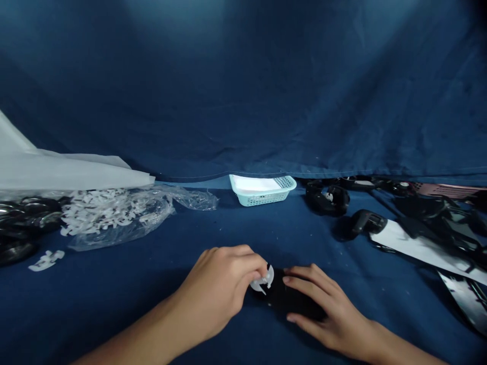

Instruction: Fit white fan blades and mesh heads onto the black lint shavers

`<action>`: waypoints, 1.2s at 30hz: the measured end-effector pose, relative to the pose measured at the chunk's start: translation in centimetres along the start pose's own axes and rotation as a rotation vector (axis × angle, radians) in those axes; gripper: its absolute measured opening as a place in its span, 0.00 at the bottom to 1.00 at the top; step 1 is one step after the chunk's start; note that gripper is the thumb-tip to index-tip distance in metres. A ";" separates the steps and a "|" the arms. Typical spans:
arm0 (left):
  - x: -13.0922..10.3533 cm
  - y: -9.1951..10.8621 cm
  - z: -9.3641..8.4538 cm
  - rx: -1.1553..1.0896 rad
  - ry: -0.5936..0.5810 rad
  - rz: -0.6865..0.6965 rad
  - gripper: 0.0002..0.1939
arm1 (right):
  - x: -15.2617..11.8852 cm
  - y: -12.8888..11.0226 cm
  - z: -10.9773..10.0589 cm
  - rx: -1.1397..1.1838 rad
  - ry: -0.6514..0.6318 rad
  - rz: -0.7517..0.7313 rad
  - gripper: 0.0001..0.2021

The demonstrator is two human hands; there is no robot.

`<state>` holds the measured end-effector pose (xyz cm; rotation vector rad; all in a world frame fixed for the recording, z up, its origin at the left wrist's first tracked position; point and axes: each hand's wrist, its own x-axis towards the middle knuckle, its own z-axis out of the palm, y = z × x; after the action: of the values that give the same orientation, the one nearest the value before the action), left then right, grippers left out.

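Observation:
Near the front of the blue cloth, my left hand [228, 279] is closed in a pinch on a small white plastic clip [267, 278] with a curved edge. That clip sits at the left end of a flat black plastic part [294, 300]. From the right, my right hand [327, 309] grips the black part, its fingers along the far side and its thumb at the near side. My palm hides the part's right end. Whether the clip is seated in the black part I cannot tell.
At left, a clear plastic bag [152, 223] holds many white clips [101, 210]; one loose clip [46, 260] lies nearer. Black glossy parts [23, 223] pile beside it. A light-blue basket [262, 198] stands at the back. Black parts [327, 197] and a white strip [422, 247] lie right.

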<state>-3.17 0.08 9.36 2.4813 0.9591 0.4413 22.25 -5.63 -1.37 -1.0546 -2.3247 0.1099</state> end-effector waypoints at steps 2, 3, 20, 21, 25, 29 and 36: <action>0.2 0.1 -0.2 -0.059 -0.023 -0.037 0.13 | 0.0 0.1 0.0 0.008 -0.012 0.016 0.28; 0.3 0.0 -0.2 -0.079 -0.033 -0.055 0.13 | -0.1 0.1 0.0 0.006 -0.021 0.025 0.28; 0.8 -1.0 1.0 -0.059 -0.078 -0.080 0.11 | -0.1 0.1 -0.2 -0.007 -0.047 0.018 0.28; 0.8 -1.0 1.1 -0.032 -0.090 -0.074 0.11 | -0.1 0.1 -0.2 -0.017 -0.051 0.011 0.28; 0.5 -0.8 1.1 0.029 -0.103 -0.013 0.13 | 0.0 0.1 -0.2 -0.031 -0.062 0.007 0.27; 0.2 -0.7 0.9 0.032 -0.017 0.035 0.14 | 0.2 0.0 -0.3 -0.016 -0.061 0.012 0.26; 0.2 -1.2 1.8 0.144 -0.022 0.062 0.14 | 0.0 0.0 -0.3 -0.030 -0.015 0.006 0.26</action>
<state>-2.94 0.53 7.23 2.6453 0.9381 0.3761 22.40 -5.65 -1.11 -1.0794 -2.3434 0.0857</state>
